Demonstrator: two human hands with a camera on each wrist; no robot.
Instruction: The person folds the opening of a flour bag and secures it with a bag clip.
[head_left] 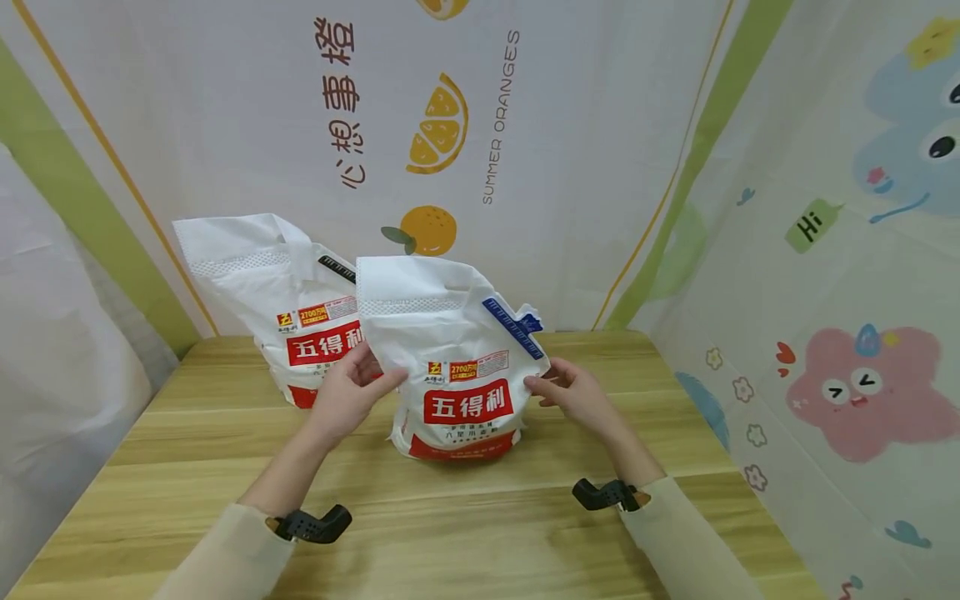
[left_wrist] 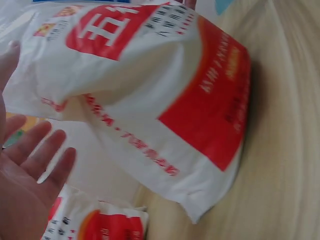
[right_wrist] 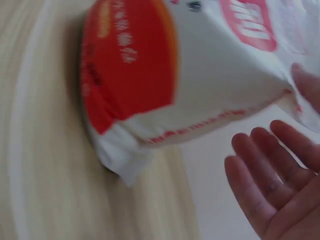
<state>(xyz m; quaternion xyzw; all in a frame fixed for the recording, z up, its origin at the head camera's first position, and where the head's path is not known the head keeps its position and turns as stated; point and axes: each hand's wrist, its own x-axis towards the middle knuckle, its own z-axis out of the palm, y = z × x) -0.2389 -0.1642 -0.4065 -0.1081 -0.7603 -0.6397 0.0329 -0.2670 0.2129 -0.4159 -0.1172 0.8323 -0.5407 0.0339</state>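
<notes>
A white flour bag [head_left: 457, 350] with red label panels stands upright on the wooden table, its handle flap folding over to the left at the top and a blue strip on its upper right edge. At its left side edge my left hand [head_left: 352, 392] holds the bag, thumb on the front and fingers behind. My right hand [head_left: 573, 392] pinches the opposite side edge with the thumb in front. In both wrist views the other fingers [left_wrist: 42, 150] are spread beside the bag, off its surface. What the fingertips do behind the bag is partly hidden.
A second flour bag [head_left: 300, 333], with a black strip, stands behind and to the left, partly covered by the front one. Printed curtains hang behind the table [head_left: 450, 533] and along the right side. White cloth [head_left: 60, 375] hangs at the left.
</notes>
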